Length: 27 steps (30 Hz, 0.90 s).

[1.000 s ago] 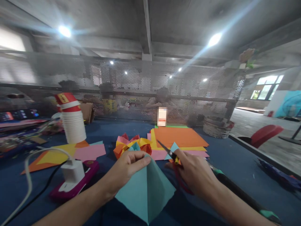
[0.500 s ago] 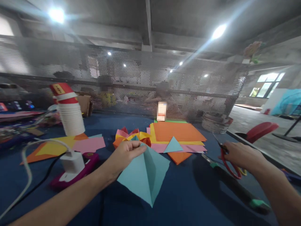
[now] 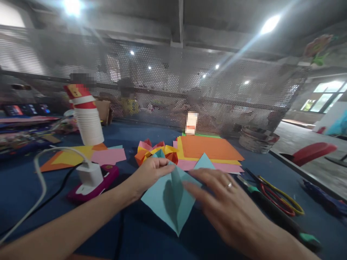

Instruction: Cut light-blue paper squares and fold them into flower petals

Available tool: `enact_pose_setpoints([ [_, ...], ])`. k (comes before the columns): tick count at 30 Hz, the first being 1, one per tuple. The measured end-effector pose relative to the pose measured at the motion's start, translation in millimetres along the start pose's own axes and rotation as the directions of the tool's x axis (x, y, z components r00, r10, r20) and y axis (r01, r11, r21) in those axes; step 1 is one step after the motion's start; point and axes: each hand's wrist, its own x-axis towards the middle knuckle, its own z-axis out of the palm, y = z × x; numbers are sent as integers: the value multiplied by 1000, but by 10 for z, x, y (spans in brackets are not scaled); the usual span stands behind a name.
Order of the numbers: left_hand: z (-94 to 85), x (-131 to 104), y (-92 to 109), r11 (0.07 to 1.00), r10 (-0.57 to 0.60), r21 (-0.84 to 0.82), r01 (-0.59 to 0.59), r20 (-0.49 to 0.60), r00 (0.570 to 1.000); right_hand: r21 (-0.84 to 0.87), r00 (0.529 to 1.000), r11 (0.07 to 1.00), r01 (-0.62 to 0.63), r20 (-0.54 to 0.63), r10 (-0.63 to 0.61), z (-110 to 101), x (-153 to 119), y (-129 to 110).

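Observation:
A light blue sheet of paper (image 3: 158, 196) with a crease down its middle hangs from my left hand (image 3: 153, 171), whose thumb and fingers pinch its top corner. My right hand (image 3: 217, 195), with a ring on one finger, is over the paper's right side, fingers stretched out and slightly blurred; whether they touch it I cannot tell. Scissors (image 3: 282, 196) with red and yellow handles lie on the table to the right, alongside a black and green hand tool (image 3: 273, 213). Behind my left hand sits a folded paper flower (image 3: 146, 150) in orange, yellow and pink.
Orange, yellow and pink sheets (image 3: 211, 148) are stacked behind the paper. A purple power strip (image 3: 108, 178) with a white charger (image 3: 89, 174) stands left, its cable looping. Stacked paper cups (image 3: 88, 122) rise behind it. A basket (image 3: 257, 139) stands back right.
My right hand has let go of the scissors, now lying on the table, and moved left to the blue paper. My left hand still pinches the paper. The view has shifted slightly.

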Motion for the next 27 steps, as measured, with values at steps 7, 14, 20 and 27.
enact_pose_setpoints([
  [7, 84, -43, -107, 989, -84, -113, 98, 120, 989, 37, 894, 909, 415, -202, -400, 233, 68, -82],
  [14, 114, 2, -174, 970, 46, 237, -49, 20, 999, 264, 916, 878, 400, -154, -371, 315, -68, 2],
  [20, 119, -117, -122, 628, 487, 673, -390, 52, 872, 352, 931, 866, 355, -52, -360, 341, -113, 58],
  [27, 231, -525, -149, 347, 434, 634, -691, 545, 717, 333, 958, 900, 282, -41, -285, 359, -135, 52],
])
